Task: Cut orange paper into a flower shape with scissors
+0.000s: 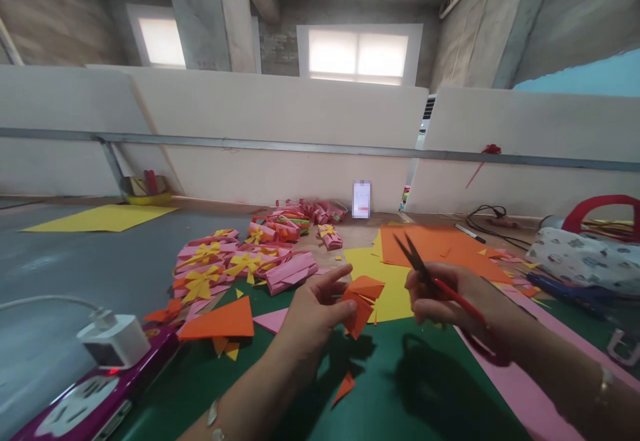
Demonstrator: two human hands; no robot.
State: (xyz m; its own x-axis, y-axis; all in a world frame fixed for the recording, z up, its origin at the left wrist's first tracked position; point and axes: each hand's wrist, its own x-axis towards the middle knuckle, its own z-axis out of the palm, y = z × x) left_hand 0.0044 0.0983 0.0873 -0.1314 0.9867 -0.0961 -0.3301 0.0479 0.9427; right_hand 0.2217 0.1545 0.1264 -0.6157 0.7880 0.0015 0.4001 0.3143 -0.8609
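Between thumb and fingers, my left hand [320, 301] pinches a folded orange paper piece [361, 301] with slits cut into its right side. My right hand [445, 294] grips a pair of scissors [419, 261] with red handles, blades pointing up and left, slightly parted and apart from the paper. A small orange paper scrap [344, 389] lies on the green mat [395, 387] below my left hand. Left of that hand are a larger orange paper piece [220, 319] and a pink paper triangle [271, 320].
Pink paper bundles with yellow bows [245, 261] are heaped at left. Orange sheet [440, 244], yellow sheet [380, 294] and pink sheet [540, 387] lie nearby. A purple power strip [85, 401] with white charger [115, 341] sits front left; a patterned pouch [585, 254] stands right; a phone [361, 199] leans behind.
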